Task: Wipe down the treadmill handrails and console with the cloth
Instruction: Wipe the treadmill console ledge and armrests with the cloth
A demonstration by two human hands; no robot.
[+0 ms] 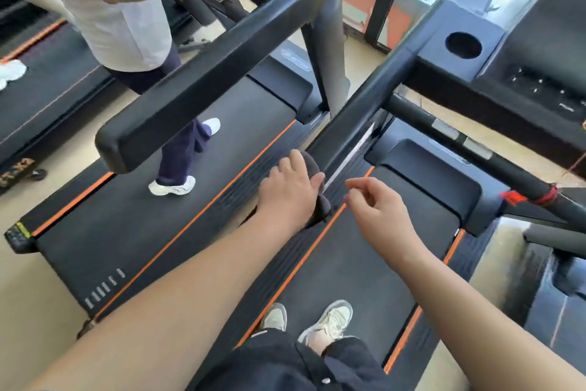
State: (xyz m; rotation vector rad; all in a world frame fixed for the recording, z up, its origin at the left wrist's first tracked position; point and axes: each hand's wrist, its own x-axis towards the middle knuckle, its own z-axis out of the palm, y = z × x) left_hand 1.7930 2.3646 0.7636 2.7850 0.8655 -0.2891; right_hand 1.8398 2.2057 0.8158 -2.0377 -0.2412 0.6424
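My left hand grips a dark grey cloth against the near end of my treadmill's left handrail, a black bar running up and away to the console. The cloth bulges out above and below my palm. My right hand hovers just right of the rail end, fingers loosely curled, holding nothing. A black front crossbar with silver grip pads and red ties runs below the console.
I stand on the black belt with orange side stripes. On the neighbouring treadmill at left, another person in a white top stands behind its thick black handrail. A round cup holder sits in my console's left corner.
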